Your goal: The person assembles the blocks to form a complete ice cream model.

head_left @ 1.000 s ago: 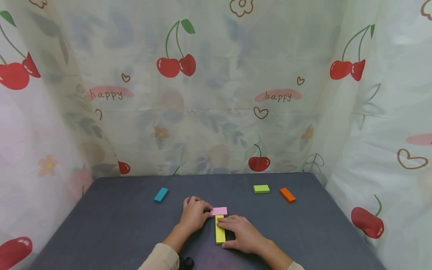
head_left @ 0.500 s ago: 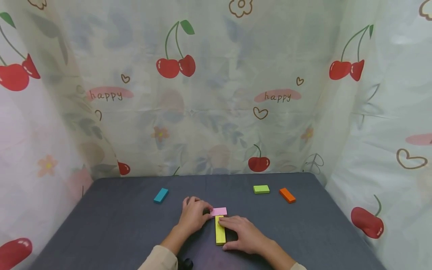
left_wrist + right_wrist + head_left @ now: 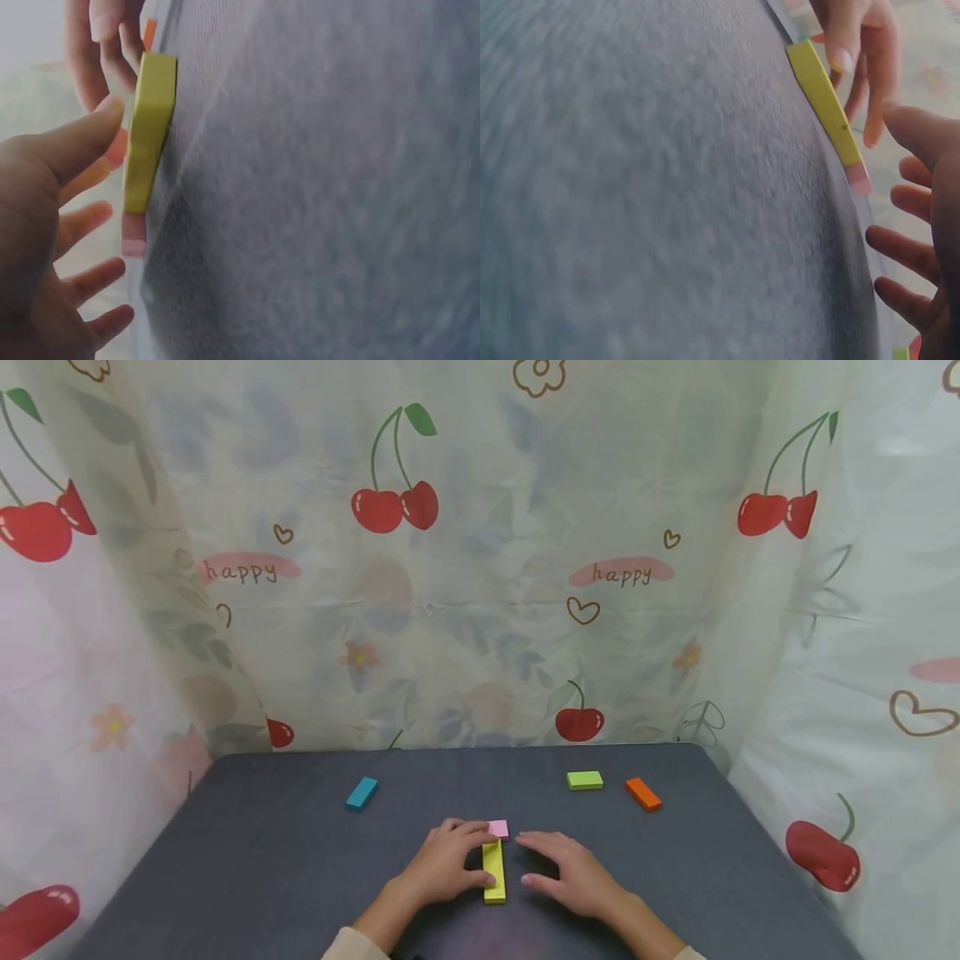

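Note:
A long yellow block (image 3: 494, 862) lies on the dark table, its far end against a pink block (image 3: 500, 829) set crosswise. My left hand (image 3: 438, 864) is over these blocks from the left, thumb above the yellow block's near end and fingers stretched across where it meets the pink one, covering part of the pink. In the left wrist view the thumb is close beside the yellow block (image 3: 151, 112) with the fingers spread. To the right, apart from the blocks, my right hand (image 3: 576, 872) has its fingers extended and holds nothing.
Toward the back of the table (image 3: 285, 843) lie a blue block (image 3: 362, 794) on the left, and a light green block (image 3: 585, 781) and an orange block (image 3: 643, 794) on the right. A cherry-patterned curtain (image 3: 480, 635) encloses the back and sides.
My right hand has come off the yellow block and drawn back to the right. The left hand has moved from the pink block's left end to over the yellow block.

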{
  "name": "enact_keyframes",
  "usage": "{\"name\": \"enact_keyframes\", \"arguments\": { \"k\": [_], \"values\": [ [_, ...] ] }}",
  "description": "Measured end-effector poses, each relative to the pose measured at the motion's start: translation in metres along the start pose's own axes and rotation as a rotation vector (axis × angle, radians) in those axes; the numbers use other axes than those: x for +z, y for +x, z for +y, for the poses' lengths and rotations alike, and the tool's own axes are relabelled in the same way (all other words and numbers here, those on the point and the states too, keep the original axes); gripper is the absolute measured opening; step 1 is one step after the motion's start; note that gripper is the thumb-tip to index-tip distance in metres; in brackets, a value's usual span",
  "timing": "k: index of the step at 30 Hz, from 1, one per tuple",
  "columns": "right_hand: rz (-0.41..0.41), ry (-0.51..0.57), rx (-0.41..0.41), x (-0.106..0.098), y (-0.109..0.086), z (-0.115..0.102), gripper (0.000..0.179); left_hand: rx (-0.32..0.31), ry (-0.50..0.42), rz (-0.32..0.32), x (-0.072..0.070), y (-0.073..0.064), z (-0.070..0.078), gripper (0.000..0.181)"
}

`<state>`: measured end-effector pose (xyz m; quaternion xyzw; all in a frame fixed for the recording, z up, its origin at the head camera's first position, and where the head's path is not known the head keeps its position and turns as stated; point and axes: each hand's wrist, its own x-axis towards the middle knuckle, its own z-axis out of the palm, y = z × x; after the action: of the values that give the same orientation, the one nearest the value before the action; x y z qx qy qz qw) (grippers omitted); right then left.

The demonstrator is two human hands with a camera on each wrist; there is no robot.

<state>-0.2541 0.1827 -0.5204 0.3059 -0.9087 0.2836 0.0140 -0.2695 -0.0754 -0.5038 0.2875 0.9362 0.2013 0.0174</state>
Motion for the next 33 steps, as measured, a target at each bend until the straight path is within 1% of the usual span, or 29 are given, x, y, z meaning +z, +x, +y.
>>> {"name": "enact_keyframes", "arguments": {
  "k": [3, 6, 8, 10, 14, 17, 20, 23, 29, 33],
  "values": [
    [0.035, -0.006, -0.009, -0.002, -0.001, 0.005, 0.056, -0.018, 0.013, -0.063, 0.001, 0.0, 0.003, 0.063],
    [0.065, -0.012, -0.007, -0.005, -0.003, 0.009, 0.054, -0.036, 0.031, -0.081, 0.002, -0.001, 0.004, 0.065],
    [0.089, -0.026, 0.0, -0.008, -0.003, 0.012, 0.053, -0.05, 0.037, -0.082, 0.004, -0.002, 0.005, 0.065],
    [0.13, -0.045, 0.005, -0.011, -0.004, 0.016, 0.051, -0.06, 0.033, -0.079, 0.005, -0.003, 0.005, 0.065],
    [0.253, -0.118, -0.006, -0.02, -0.002, 0.027, 0.047, -0.064, 0.006, -0.065, 0.007, -0.004, 0.006, 0.065],
    [0.316, -0.172, 0.012, -0.027, 0.001, 0.037, 0.045, -0.057, 0.007, -0.048, 0.008, -0.005, 0.006, 0.064],
    [0.327, -0.208, 0.057, -0.033, 0.005, 0.045, 0.045, -0.051, 0.013, -0.043, 0.007, -0.005, 0.007, 0.064],
    [0.312, -0.244, 0.09, -0.04, 0.01, 0.05, 0.046, -0.048, 0.014, -0.048, 0.007, -0.005, 0.006, 0.064],
    [0.285, -0.307, 0.094, -0.049, 0.021, 0.061, 0.048, -0.052, 0.012, -0.055, 0.008, -0.005, 0.005, 0.064],
    [0.282, -0.36, 0.115, -0.052, 0.026, 0.07, 0.048, -0.046, 0.012, -0.055, 0.009, -0.005, 0.005, 0.064]
  ]
}}
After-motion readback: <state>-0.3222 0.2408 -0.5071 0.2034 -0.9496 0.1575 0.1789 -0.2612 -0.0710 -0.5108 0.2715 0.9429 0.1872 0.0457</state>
